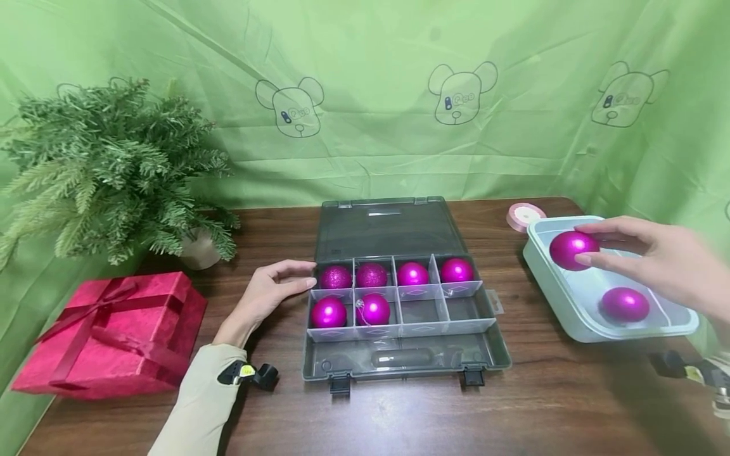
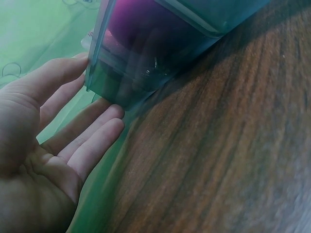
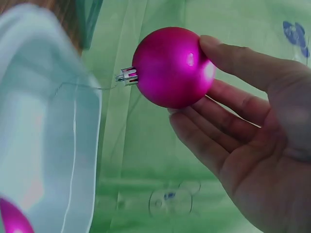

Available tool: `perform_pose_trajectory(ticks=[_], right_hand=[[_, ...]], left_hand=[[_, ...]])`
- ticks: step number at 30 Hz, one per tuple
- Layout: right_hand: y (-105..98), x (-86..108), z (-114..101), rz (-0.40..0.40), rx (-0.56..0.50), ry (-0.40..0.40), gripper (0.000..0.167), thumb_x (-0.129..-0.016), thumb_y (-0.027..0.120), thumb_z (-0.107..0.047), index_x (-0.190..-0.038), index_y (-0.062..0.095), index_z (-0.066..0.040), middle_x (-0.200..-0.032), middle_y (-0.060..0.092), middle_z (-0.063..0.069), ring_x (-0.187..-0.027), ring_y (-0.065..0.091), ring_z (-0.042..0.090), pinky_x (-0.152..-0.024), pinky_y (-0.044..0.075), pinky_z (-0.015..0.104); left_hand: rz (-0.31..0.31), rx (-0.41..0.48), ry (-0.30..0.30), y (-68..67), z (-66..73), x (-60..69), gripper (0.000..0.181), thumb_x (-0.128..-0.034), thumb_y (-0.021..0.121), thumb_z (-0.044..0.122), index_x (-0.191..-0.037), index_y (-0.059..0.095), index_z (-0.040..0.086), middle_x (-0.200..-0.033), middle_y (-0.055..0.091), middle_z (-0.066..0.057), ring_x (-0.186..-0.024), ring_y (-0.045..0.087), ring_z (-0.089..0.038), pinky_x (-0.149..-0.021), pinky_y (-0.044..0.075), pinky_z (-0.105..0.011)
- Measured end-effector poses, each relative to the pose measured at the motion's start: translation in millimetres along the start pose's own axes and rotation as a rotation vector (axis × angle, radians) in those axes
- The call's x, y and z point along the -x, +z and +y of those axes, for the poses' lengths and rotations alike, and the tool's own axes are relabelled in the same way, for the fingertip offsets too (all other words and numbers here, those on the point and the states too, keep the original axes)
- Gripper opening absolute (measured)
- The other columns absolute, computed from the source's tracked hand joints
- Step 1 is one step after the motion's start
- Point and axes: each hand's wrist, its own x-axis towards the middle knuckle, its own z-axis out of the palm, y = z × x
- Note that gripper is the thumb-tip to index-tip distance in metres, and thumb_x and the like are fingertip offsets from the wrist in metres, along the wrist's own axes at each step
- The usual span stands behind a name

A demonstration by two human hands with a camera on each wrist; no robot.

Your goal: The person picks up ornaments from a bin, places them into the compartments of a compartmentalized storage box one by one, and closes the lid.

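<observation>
In the head view, the right hand (image 1: pixel 656 256) pinches a smooth magenta bauble (image 1: pixel 570 251) between thumb and fingers, above the pale blue tub (image 1: pixel 550 297), where a second magenta bauble (image 1: pixel 625 304) lies. The left hand (image 1: pixel 265 294), its fingers extended, touches the left side of the dark divided box (image 1: pixel 348 351), whose lid (image 1: pixel 388 231) is laid back. Six magenta baubles (image 1: pixel 412 274) sit in its cells: four along the rear row, the left two glittery, and two in the left cells of the row in front. A pink ribbon roll (image 1: pixel 525 216) lies by the tub; a red gift box (image 1: pixel 108 335) and a potted evergreen (image 1: pixel 125 164) stand at the left of the wooden table (image 1: pixel 399 418). In the left wrist view, the thumb and fingers are apart at the box's corner, though the dim plastic makes the exact contact hard to judge. In the right wrist view, the held bauble's silver cap points toward the tub, with a thin thread trailing from it
</observation>
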Motion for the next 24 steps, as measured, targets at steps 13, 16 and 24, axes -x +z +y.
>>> perform_pose_trajectory(ticks=[13, 16, 24], right_hand=[[42, -11.2, -72, 0.091, -0.019, -0.324, 0.046, -0.084, 0.094, -0.031, -0.125, 0.076, -0.040, -0.124, 0.074, -0.015, -0.117, 0.058, -0.009, -0.094, 0.034, 0.004], [53, -13.8, -84, 0.069, -0.001, -0.380, 0.045, -0.084, 0.093, -0.036, -0.126, 0.076, -0.039, -0.122, 0.076, -0.013, -0.118, 0.061, -0.003, -0.096, 0.037, 0.007], [85, -17.6, -110, -0.070, -0.125, -0.444, 0.044, -0.090, 0.089, -0.029, -0.131, 0.075, -0.020, -0.126, 0.075, -0.009, -0.121, 0.066, 0.017, -0.102, 0.048, 0.032]], left_hand=[[-0.011, 0.019, 0.007, 1.1, 0.5, -1.6, 0.041, -0.0909, 0.088, 0.025, -0.128, 0.077, 0.011, -0.129, 0.075, -0.004, -0.111, 0.073, -0.017, -0.093, 0.055, -0.025], [-0.011, 0.022, 0.004, 1.0, -0.1, -1.2, 0.041, -0.0909, 0.088, 0.025, -0.128, 0.077, 0.011, -0.129, 0.075, -0.005, -0.110, 0.073, -0.017, -0.092, 0.056, -0.025], [-0.012, 0.021, 0.009, -0.2, -0.2, -0.7, 0.041, -0.0912, 0.088, 0.024, -0.128, 0.077, 0.011, -0.128, 0.075, -0.006, -0.109, 0.074, -0.017, -0.092, 0.056, -0.025]])
